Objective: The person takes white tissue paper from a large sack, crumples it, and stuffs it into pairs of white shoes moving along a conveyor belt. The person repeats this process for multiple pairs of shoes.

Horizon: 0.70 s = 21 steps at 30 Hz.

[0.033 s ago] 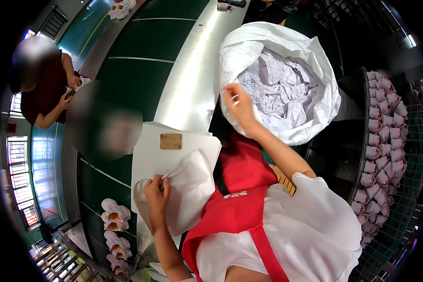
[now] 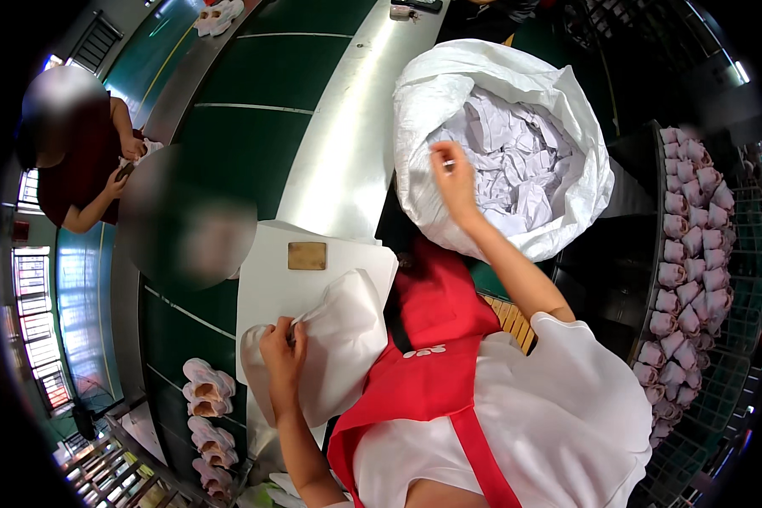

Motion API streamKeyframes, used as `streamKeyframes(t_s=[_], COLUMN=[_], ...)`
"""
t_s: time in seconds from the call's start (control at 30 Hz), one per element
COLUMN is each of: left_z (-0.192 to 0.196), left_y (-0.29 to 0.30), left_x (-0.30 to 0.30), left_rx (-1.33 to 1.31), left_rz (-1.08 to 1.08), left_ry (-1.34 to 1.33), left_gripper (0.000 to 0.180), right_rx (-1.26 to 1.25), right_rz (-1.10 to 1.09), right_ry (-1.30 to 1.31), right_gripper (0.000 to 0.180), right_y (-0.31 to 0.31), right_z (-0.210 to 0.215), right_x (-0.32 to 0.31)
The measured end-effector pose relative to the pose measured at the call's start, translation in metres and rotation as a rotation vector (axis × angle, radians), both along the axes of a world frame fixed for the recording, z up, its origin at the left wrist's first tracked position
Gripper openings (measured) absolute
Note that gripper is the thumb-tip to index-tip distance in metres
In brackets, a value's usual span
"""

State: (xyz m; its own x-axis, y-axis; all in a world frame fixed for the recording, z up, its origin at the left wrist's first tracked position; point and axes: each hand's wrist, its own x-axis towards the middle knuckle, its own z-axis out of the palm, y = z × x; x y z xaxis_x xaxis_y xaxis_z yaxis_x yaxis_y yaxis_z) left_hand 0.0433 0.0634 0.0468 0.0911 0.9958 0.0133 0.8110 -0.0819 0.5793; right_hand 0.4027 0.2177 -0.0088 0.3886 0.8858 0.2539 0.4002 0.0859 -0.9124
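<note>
My left hand (image 2: 283, 345), its fingers curled closed, grips a limp white sheet (image 2: 347, 317); I cannot tell whether it is paper or cloth. The sheet is draped over a white board (image 2: 267, 254) against my red apron, and a small tan block (image 2: 307, 256) lies on the board beyond it. Over the left side of a big white woven sack (image 2: 415, 102) is my right hand (image 2: 454, 179), fingers bent together with a small pale spot at them. What they hold, if anything, I cannot make out. Crumpled whitish paper (image 2: 516, 157) fills the sack.
A green conveyor belt (image 2: 254, 63) with a metal edge strip (image 2: 334, 135) runs along my left, carrying pale shoes (image 2: 209, 389). Across it a co-worker in dark red (image 2: 85, 161) handles something. Many pale shoes (image 2: 690, 254) fill a rack at right.
My right hand has shifted right, from the sack's left rim to above the crumpled paper. The left hand and the white sheet stay where they were.
</note>
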Motion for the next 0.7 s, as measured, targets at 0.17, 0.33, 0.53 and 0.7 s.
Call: streamKeyframes(t_s=[0.17, 0.33, 0.53, 0.7], left_z=[0.015, 0.025, 0.027, 0.035], left_y=[0.002, 0.010, 0.008, 0.015], left_x=[0.011, 0.019, 0.025, 0.032], left_rx=[-0.030, 0.004, 0.057, 0.060], left_rz=[-0.026, -0.094, -0.116, -0.185], left_ry=[0.029, 0.093, 0.081, 0.069], left_gripper=[0.009, 0.008, 0.008, 0.006], right_rx=[-0.385, -0.377, -0.208, -0.425], right_rz=[-0.161, -0.231, -0.350, -0.249], right_ry=[-0.739, -0.615, -0.305, -0.274], right_gripper=[0.039, 0.034, 0.021, 0.039], right_y=[0.042, 0.064, 0.044, 0.005], right_z=[-0.111, -0.161, -0.137, -0.110], right_x=[0.139, 0.203, 0.211, 0.195])
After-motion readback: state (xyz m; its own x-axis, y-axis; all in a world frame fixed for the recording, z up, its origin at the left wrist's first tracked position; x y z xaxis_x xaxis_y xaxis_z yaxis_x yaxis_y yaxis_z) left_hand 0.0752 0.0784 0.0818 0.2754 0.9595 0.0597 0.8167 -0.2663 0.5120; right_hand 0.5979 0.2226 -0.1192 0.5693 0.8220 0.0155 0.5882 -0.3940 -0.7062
